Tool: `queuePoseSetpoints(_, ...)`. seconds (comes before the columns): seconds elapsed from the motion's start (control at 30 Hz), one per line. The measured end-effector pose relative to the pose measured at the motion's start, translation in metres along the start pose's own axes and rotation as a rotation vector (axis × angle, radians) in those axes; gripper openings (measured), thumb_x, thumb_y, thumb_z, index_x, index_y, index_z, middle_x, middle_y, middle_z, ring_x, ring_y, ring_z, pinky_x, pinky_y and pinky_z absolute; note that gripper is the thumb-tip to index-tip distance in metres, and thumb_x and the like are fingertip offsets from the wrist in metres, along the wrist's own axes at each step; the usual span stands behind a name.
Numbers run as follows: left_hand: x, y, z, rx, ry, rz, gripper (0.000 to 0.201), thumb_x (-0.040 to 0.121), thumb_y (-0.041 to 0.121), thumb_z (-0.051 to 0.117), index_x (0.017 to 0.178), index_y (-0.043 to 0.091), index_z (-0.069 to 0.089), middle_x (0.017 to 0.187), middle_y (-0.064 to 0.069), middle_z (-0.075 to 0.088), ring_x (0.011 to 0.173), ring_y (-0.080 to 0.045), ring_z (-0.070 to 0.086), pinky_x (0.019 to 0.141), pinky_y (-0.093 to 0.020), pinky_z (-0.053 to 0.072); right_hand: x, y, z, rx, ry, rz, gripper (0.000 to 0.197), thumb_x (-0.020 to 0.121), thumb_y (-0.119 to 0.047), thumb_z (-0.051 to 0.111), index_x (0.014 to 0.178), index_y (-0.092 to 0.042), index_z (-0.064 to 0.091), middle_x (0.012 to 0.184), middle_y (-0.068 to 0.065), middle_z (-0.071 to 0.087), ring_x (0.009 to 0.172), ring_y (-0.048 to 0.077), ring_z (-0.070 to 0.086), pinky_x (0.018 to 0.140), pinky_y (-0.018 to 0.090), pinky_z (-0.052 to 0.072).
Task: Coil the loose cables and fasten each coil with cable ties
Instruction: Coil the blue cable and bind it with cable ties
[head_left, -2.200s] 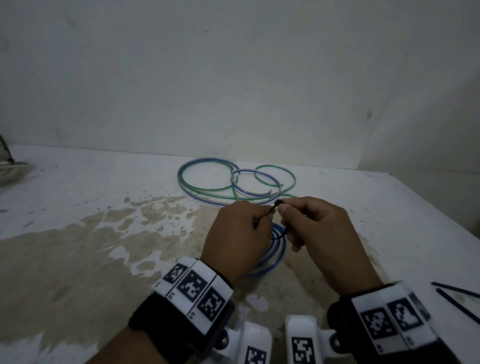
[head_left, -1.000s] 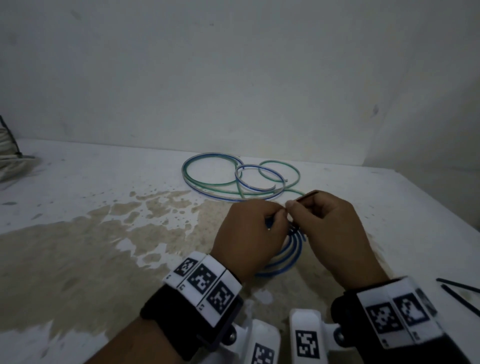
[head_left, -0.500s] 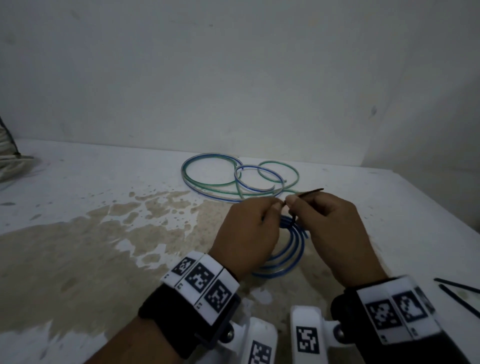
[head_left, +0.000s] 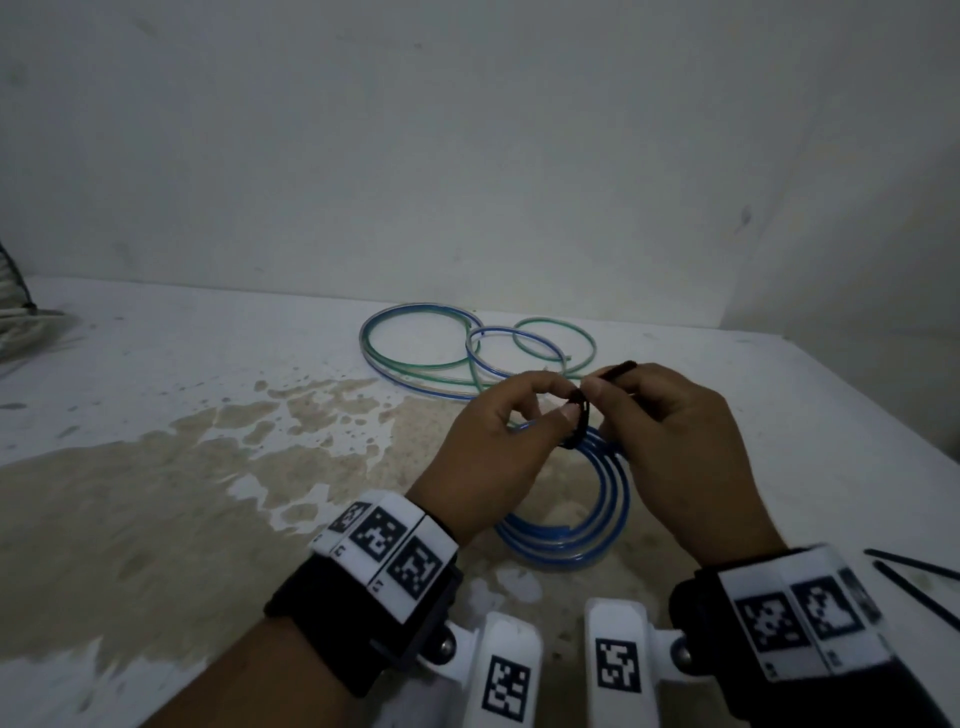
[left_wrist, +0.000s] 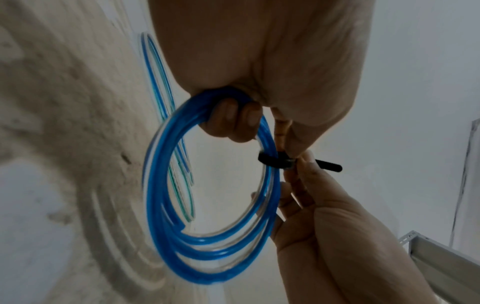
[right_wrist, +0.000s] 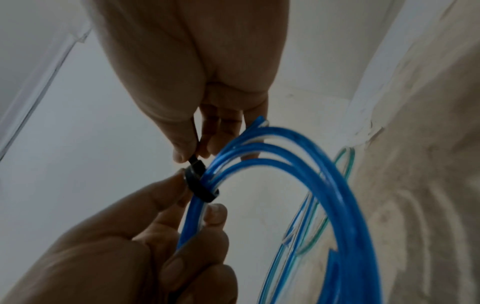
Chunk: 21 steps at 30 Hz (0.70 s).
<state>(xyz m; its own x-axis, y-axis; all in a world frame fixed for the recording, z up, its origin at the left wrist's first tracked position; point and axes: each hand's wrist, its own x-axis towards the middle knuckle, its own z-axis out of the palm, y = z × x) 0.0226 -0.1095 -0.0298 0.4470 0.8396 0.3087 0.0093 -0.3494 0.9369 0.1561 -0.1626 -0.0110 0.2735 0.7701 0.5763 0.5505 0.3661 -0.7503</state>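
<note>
Stained white tabletop (head_left: 156, 519) lay beneath; your left hand (head_left: 493, 457) gripped the blue coiled cable (head_left: 587, 540) steady while your right hand (head_left: 675, 447) pinched the black cable tie's (left_wrist: 275, 161) tail, apparently to cinch it.

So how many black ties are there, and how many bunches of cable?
Blue coil: 1
Loose blue-and-green tangle: 1 (its strands are too tangled to count)
Black cable ties: 3, namely the tie round the coil and two spare ties lying at the right
Total: 5
</note>
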Motion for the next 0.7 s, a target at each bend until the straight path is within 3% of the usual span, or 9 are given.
queuePoseSetpoints(0.13, -0.001, -0.001, 0.002, 0.007, 0.013, 0.033, 0.012, 0.091, 0.028, 0.06, 0.101, 0.024, 0.064, 0.08, -0.003, 0.048, 0.057, -0.002, 0.048, 0.052, -0.013, 0.036, 0.0, 0.0, -0.002, 0.023, -0.073, -0.003, 0.022, 0.086, -0.014, 0.065, 0.072, -0.031, 0.068, 0.067, -0.02, 0.065, 0.065, -0.003, 0.059, 0.061, 0.009, 0.041)
queuePoseSetpoints(0.3, -0.003, 0.001, 0.002, -0.044, 0.019, 0.046, 0.012, 0.091, 0.018, 0.059, 0.102, 0.019, 0.063, 0.079, -0.006, 0.046, 0.046, 0.002, 0.043, 0.049, -0.01, 0.035, 0.0, 0.001, -0.002, 0.006, -0.079, -0.034, 0.022, 0.086, -0.014, 0.066, 0.071, -0.031, 0.067, 0.067, -0.018, 0.065, 0.068, -0.003, 0.059, 0.063, 0.007, 0.039)
queuePoseSetpoints(0.4, -0.002, 0.001, 0.0, -0.007, 0.042, 0.053, 0.01, 0.09, 0.019, 0.062, 0.099, 0.02, 0.066, 0.078, -0.003, 0.044, 0.057, -0.002, 0.047, 0.053, -0.015, 0.034, 0.0, 0.001, -0.002, -0.051, -0.081, -0.088, 0.018, 0.086, -0.015, 0.066, 0.072, -0.025, 0.068, 0.072, -0.014, 0.065, 0.074, -0.001, 0.06, 0.067, 0.007, 0.04)
queuePoseSetpoints(0.5, -0.001, 0.0, -0.001, 0.026, 0.056, 0.041, 0.008, 0.088, 0.02, 0.065, 0.089, 0.027, 0.067, 0.073, 0.009, 0.042, 0.074, -0.01, 0.052, 0.065, -0.025, 0.04, 0.001, -0.003, -0.009, -0.089, 0.04, -0.181, 0.012, 0.086, -0.018, 0.062, 0.076, -0.022, 0.067, 0.078, -0.014, 0.064, 0.077, -0.004, 0.059, 0.071, 0.004, 0.038)
queuePoseSetpoints(0.6, -0.004, 0.003, 0.001, 0.05, 0.03, 0.04, 0.011, 0.087, 0.02, 0.065, 0.083, 0.031, 0.064, 0.075, 0.014, 0.046, 0.076, -0.002, 0.052, 0.068, -0.014, 0.039, 0.002, -0.01, -0.019, -0.091, 0.177, -0.25, 0.011, 0.088, -0.019, 0.06, 0.078, -0.023, 0.062, 0.081, -0.015, 0.063, 0.078, -0.007, 0.057, 0.073, 0.005, 0.037)
queuePoseSetpoints(0.7, -0.005, 0.003, 0.005, 0.044, 0.032, 0.028, 0.012, 0.087, 0.019, 0.065, 0.083, 0.03, 0.065, 0.077, 0.008, 0.045, 0.071, -0.001, 0.048, 0.069, -0.017, 0.041, 0.002, -0.01, -0.017, 0.039, 0.104, -0.11, 0.013, 0.088, -0.026, 0.059, 0.075, -0.027, 0.062, 0.074, -0.008, 0.065, 0.074, 0.001, 0.059, 0.07, 0.01, 0.043)
